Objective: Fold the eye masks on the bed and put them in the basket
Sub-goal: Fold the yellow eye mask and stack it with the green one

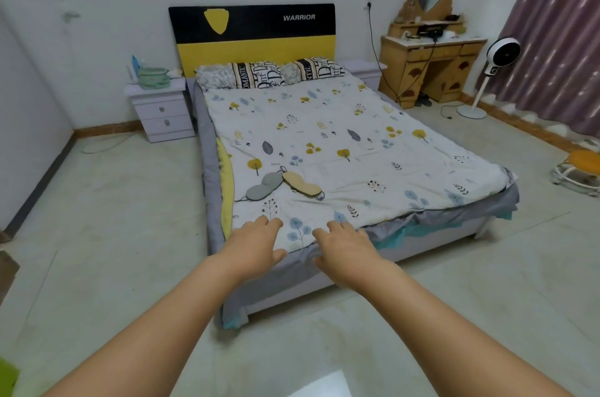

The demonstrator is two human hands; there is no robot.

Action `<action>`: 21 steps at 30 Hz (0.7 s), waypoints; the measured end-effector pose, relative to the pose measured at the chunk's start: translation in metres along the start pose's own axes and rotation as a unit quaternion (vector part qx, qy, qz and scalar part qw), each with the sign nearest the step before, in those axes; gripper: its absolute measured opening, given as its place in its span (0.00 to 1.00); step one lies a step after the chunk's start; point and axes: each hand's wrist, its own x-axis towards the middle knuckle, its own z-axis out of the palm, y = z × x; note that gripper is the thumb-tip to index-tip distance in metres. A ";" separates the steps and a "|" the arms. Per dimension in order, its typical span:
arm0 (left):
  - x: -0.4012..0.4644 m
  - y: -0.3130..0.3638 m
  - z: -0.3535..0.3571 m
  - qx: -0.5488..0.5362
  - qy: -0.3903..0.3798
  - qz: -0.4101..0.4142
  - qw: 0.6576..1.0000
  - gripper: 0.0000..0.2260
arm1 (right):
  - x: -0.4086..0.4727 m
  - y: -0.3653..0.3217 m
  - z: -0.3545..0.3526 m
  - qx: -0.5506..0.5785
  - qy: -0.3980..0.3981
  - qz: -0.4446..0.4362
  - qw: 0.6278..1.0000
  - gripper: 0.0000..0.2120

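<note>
Two eye masks lie flat near the foot of the bed, touching end to end: a grey eye mask on the left and a beige eye mask on the right, both with thin dark straps. My left hand and my right hand reach out side by side over the bed's near edge, fingers spread, holding nothing. Both hands are a short way in front of the masks and apart from them. A green woven basket stands on the left nightstand beside the headboard.
The left nightstand stands against the wall. To the right are a wooden dressing table with a heart-shaped mirror, a white standing fan and a cable on the floor. Tiled floor surrounds the bed. Two pillows lie at the head.
</note>
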 end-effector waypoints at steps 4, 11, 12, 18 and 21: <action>0.042 -0.017 -0.011 0.000 0.003 0.011 1.000 0.25 | 0.043 -0.002 -0.013 0.006 -0.002 0.012 1.000 0.20; 0.113 -0.046 -0.027 -0.006 -0.002 0.037 0.999 0.25 | 0.117 -0.001 -0.032 0.005 -0.006 0.037 0.999 0.22; 0.121 -0.048 -0.028 -0.003 -0.005 0.039 0.999 0.25 | 0.125 0.000 -0.032 0.006 -0.007 0.041 0.999 0.22; 0.169 -0.053 -0.028 -0.009 -0.029 0.044 0.999 0.23 | 0.170 0.018 -0.034 0.016 -0.018 0.051 0.998 0.22; 0.199 -0.050 -0.028 -0.015 -0.036 0.041 0.998 0.24 | 0.196 0.035 -0.036 0.020 -0.012 0.045 0.999 0.21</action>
